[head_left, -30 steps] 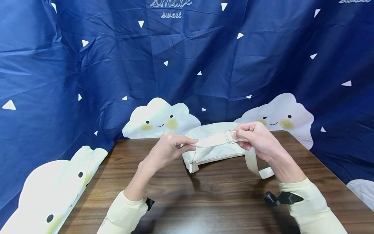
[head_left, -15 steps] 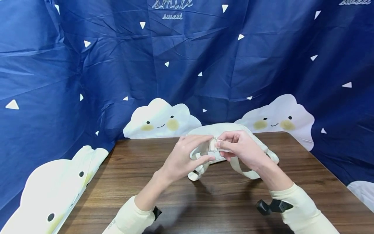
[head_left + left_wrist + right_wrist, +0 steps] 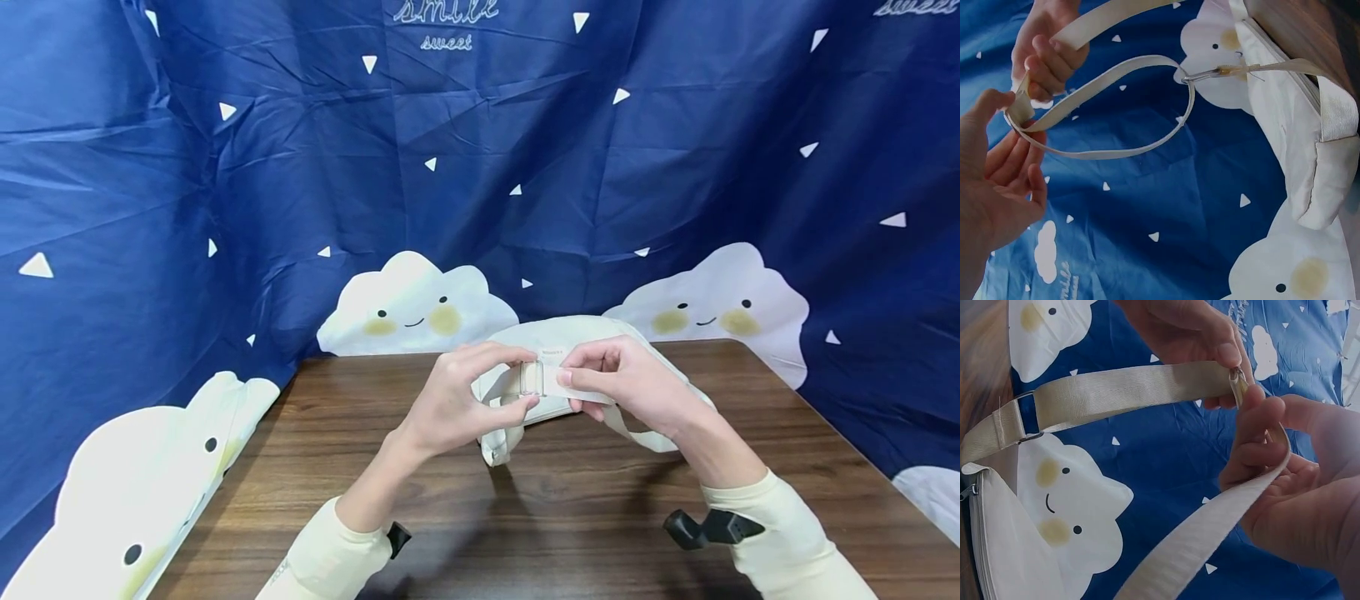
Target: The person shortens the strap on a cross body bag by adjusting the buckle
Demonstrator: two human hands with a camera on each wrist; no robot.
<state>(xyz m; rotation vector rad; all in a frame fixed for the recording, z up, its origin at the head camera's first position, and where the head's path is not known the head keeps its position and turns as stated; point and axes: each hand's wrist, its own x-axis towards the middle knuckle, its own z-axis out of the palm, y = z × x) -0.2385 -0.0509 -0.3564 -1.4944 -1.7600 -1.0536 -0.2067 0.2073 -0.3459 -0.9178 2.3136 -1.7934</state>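
A white bag (image 3: pixel 581 327) lies toward the back of the table, its pale webbing strap (image 3: pixel 1132 154) raised in front of it. My left hand (image 3: pixel 450 404) holds the strap's metal slider buckle (image 3: pixel 532 378) by its edges, between thumb and fingers. Just right of the buckle, my right hand (image 3: pixel 637 387) pinches the strap with thumb and fingers. In the left wrist view, the strap makes a loop from the buckle to a metal ring (image 3: pixel 1205 75) at the bag's end. Fingers partly hide the buckle in both wrist views.
The brown wooden table (image 3: pixel 585 508) reaches toward the camera. Behind it hangs a blue curtain (image 3: pixel 480 208) with white triangles and smiling clouds. A black wrist camera (image 3: pixel 712 529) sits on the right sleeve, another (image 3: pixel 397 539) on the left.
Both hands have come closer together. The left hand went from pinching the strap to holding the buckle's edges. The buckle moved left, and the right hand moved left with the strap.
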